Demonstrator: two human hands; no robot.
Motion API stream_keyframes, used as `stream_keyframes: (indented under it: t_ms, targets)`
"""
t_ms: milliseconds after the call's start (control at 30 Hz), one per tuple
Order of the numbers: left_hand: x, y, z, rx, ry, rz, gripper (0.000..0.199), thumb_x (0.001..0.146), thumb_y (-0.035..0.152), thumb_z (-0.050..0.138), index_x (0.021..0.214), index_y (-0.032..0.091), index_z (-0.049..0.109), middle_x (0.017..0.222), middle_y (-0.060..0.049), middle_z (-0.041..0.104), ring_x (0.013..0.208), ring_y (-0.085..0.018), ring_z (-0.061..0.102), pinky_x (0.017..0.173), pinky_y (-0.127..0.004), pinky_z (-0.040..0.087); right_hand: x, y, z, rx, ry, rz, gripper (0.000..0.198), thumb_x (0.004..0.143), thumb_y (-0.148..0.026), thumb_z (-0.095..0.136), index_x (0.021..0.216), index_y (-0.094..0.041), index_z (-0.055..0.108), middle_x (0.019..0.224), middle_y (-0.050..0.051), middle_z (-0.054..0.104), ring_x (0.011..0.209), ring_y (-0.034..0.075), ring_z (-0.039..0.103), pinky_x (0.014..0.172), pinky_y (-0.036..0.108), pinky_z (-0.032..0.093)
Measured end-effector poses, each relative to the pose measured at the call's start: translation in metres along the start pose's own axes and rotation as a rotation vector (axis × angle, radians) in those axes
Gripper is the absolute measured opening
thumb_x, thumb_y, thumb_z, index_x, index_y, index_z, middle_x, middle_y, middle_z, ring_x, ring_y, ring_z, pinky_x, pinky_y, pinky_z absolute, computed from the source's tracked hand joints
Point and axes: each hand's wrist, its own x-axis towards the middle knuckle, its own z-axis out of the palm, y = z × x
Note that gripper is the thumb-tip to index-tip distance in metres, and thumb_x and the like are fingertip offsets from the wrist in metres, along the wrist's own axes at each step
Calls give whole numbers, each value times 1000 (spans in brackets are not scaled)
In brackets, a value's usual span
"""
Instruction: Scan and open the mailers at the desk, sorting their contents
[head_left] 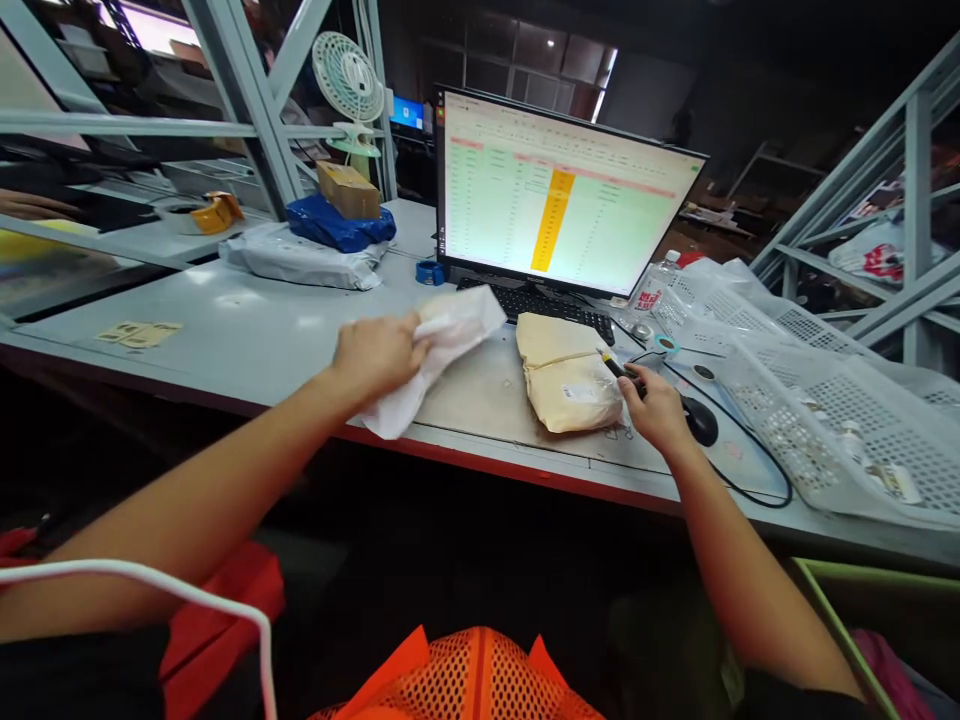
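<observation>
My left hand point(379, 362) is closed around a crumpled white plastic bag point(450, 345), held above the front edge of the desk. In my right hand point(654, 402) is a utility knife point(616, 368) with a black and yellow body, its tip pointing up and left. That tip lies over the right side of a cream-coloured package point(566, 375), which rests on a board in front of the monitor. A small white label and a crosswise seam show on the package. Whether the knife touches it I cannot tell.
A monitor point(555, 190) stands behind a keyboard point(577, 312). Right of my right hand are a black mouse point(699, 420), its cable and white mesh baskets point(825, 430). Left lie a grey bag point(300, 258), a blue bag point(341, 225), a carton point(349, 190) and a fan point(347, 78).
</observation>
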Motion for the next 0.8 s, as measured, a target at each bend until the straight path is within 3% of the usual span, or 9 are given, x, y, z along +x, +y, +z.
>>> stream_keyframes:
  t_ms: [67, 100, 233, 333, 467, 567, 633, 700, 800]
  targets:
    - [5, 5, 3, -47, -218, 66, 73, 98, 72, 53, 148, 19, 61, 120, -21, 74, 110, -44, 70, 91, -51, 54, -4, 5, 9, 47, 23, 15, 59, 96, -49, 49, 131, -7, 73, 107, 20, 75, 98, 33, 69, 95, 48, 53]
    - [9, 5, 5, -92, -259, 100, 82, 95, 79, 52, 153, 22, 57, 124, -19, 74, 114, -44, 70, 95, -51, 53, -4, 5, 13, 70, 41, 14, 59, 97, -51, 49, 129, -8, 74, 109, 20, 75, 99, 33, 69, 96, 48, 53]
    - [19, 4, 27, -265, -109, 338, 90, 94, 83, 42, 162, 24, 48, 157, -12, 58, 146, -39, 51, 121, -51, 38, 5, -3, 20, 127, 94, -9, 58, 98, -58, 54, 126, -11, 76, 115, 19, 75, 102, 32, 70, 99, 47, 54]
    - [19, 8, 68, -324, -228, 453, 86, 94, 79, 44, 161, 25, 50, 174, -8, 35, 162, -36, 27, 132, -49, 21, 22, -14, 28, 119, 59, -35, 56, 97, -55, 62, 133, -13, 74, 129, 18, 73, 117, 34, 68, 109, 47, 50]
    - [22, -7, 113, -369, -260, 305, 91, 92, 80, 49, 167, 28, 40, 180, -6, 14, 166, -42, 5, 132, -61, 9, 33, -25, 47, 17, -192, -55, 59, 96, -49, 69, 145, -16, 68, 149, 16, 64, 135, 36, 61, 118, 48, 44]
    - [26, -31, 123, -419, -177, 213, 95, 89, 79, 54, 166, 26, 40, 180, -8, 16, 166, -41, 10, 133, -59, 13, 23, -30, 57, -12, -382, 25, 55, 101, -51, 62, 147, -20, 67, 143, 14, 68, 133, 36, 63, 113, 47, 48]
    - [28, -39, 126, -452, -81, 125, 92, 89, 76, 56, 164, 23, 43, 178, -9, 23, 165, -39, 18, 134, -53, 17, 9, -39, 62, 21, -435, 88, 52, 104, -51, 59, 147, -23, 66, 136, 12, 73, 128, 34, 66, 108, 44, 51]
    - [26, -32, 127, -468, -13, 1, 87, 92, 72, 56, 162, 20, 46, 176, -12, 29, 163, -38, 24, 133, -52, 22, -4, -60, 67, 49, -442, 120, 47, 105, -49, 56, 144, -24, 68, 130, 11, 75, 123, 33, 69, 104, 42, 52]
    - [21, -4, 127, -469, -3, -185, 82, 97, 69, 51, 163, 22, 44, 176, -15, 27, 162, -46, 21, 129, -68, 21, -15, -101, 81, 83, -401, 147, 41, 106, -39, 52, 139, -19, 68, 129, 14, 74, 119, 33, 70, 102, 41, 53]
